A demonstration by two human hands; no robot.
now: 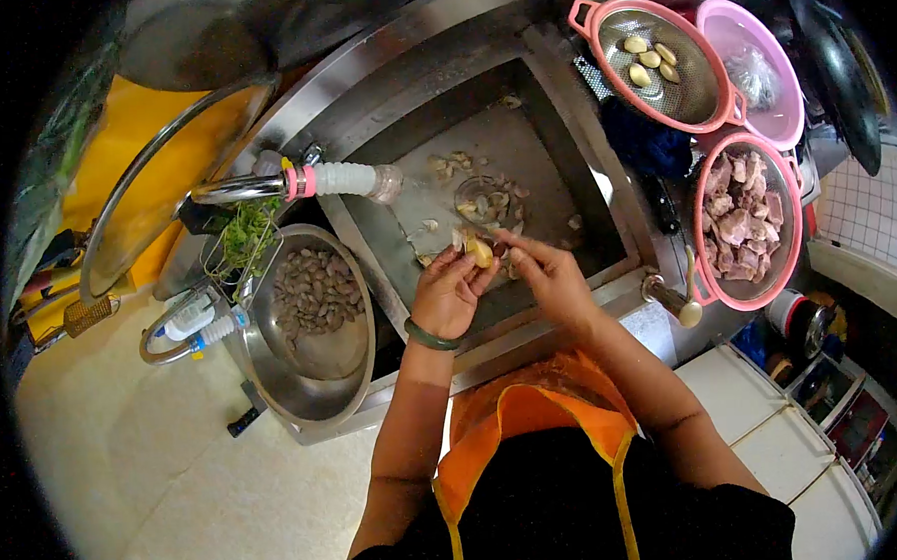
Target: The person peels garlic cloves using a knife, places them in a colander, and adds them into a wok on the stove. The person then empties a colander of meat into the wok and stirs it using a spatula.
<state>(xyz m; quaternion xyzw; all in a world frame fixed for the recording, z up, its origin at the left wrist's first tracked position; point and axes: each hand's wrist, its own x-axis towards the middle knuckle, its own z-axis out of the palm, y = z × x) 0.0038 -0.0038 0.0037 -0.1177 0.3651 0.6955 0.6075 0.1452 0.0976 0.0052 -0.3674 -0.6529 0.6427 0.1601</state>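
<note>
Garlic clove (480,254): gripped by left hand (446,300), long axis roughly away from body. Right hand (554,280): grip cannot be told. Peelings (454,167) strewn across sink (556,175).

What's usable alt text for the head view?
A person's left hand holds a yellowish clove over a steel sink strewn with scraps, the right hand close beside it. Pink-rimmed strainers of cloves and raw meat sit image right; a metal bowl of small brown pieces, image left.
</note>
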